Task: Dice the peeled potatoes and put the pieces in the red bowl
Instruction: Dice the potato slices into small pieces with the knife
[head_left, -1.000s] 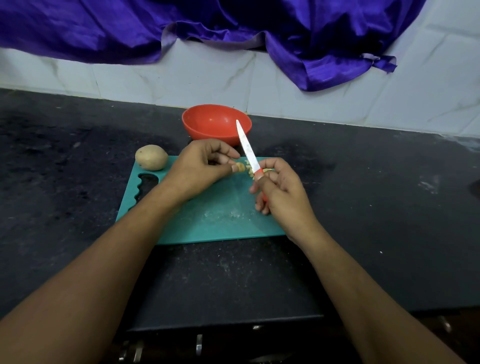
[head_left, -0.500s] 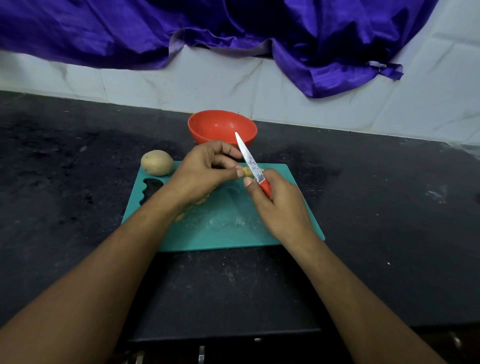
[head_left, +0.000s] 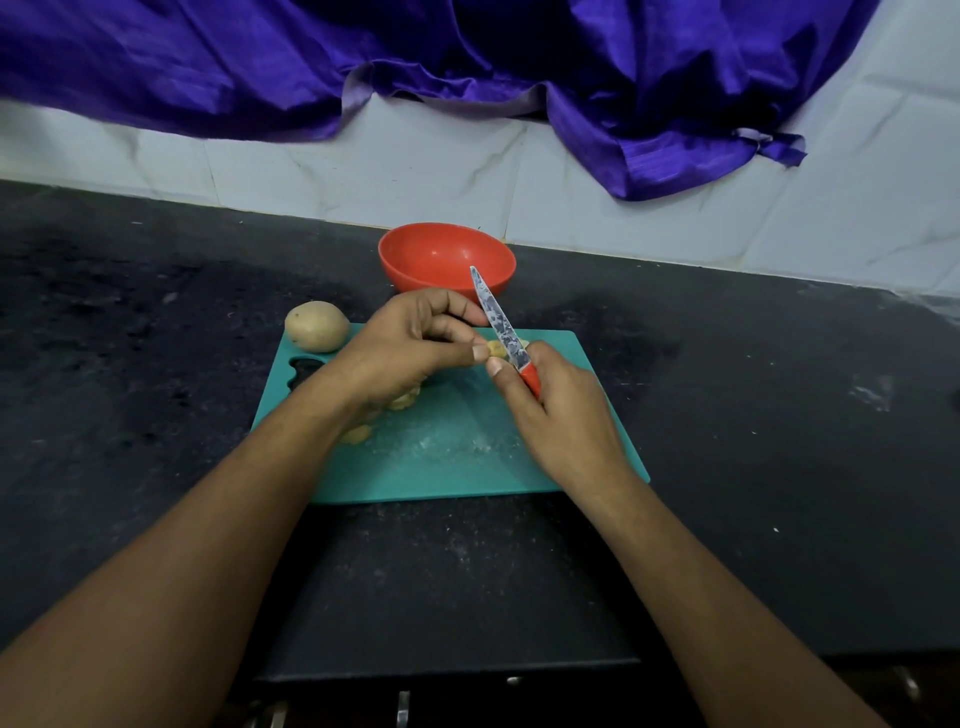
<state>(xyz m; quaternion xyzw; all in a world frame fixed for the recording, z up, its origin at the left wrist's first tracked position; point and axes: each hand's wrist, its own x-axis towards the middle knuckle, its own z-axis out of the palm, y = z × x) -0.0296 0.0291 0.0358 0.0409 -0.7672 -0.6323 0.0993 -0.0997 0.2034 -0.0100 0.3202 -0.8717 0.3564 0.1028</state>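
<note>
**Head view**

- Rectangular teal plastic cutting board (head_left: 467, 467): is lying flat on the black speckled stone countertop (head_left: 156, 364), with a cut-out slot at its left end.
- Round red plastic bowl (head_left: 415, 275): is standing on the countertop just beyond the board's far edge, behind both hands.
- Whole pale-tan oval potato (head_left: 317, 326): is resting at the board's far left corner, overlapping its edge. It is lying just left of the left hand, and neither hand is touching it.
- Left hand (head_left: 415, 348): is hovering over the far middle of the board with its fingers curled. The thumb and forefinger tips are closing narrowly on a small yellowish potato piece (head_left: 496, 347).
- The piece is sitting at the very fingertips, between the two hands and in front of the bowl. Whether it is touching the board cannot be told.
- Right hand (head_left: 561, 410): is wrapping tightly round the red handle of a small mottled-blade paring knife (head_left: 498, 319), with the thumb tip lying near the blade's base.
- The blade is pointing up and away, and its tip is overlapping the bowl's near wall in this view. The blade is crossing the right side of the pinched piece. Whether the edge is biting into it cannot be told.
- Cut pale potato chunks (head_left: 402, 401): are lying on the board beside and partly under the left wrist, well short of the bowl.
- Glossy purple satin cloth (head_left: 467, 62): is hanging in folds over the white marbled wall tiles (head_left: 363, 171) behind the counter.
</note>
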